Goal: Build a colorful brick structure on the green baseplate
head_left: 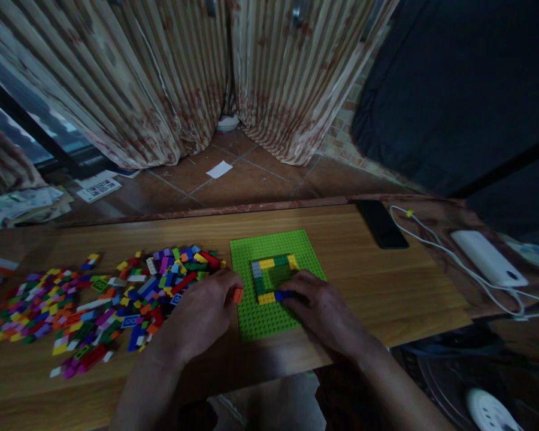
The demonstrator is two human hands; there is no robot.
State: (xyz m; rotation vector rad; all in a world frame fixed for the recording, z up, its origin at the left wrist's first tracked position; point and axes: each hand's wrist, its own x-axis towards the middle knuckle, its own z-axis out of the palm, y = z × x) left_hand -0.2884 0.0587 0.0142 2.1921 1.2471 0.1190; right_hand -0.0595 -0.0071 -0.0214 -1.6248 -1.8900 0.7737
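On the wooden surface (363, 293), our left hand (206, 314) pinches an orange brick (238, 295) at the left edge of a green baseplate (269, 326). Our right hand (326, 308) has its fingers clamped on a blue brick (282, 295) along the brick frame's (266, 263) near side.

Striped, patterned curtains (170, 84) hang to a reddish-brown tiled floor (260, 173). Window (56, 123) noted at left; lighting dim. Wood-grain counter (377, 293) stands in the foreground.
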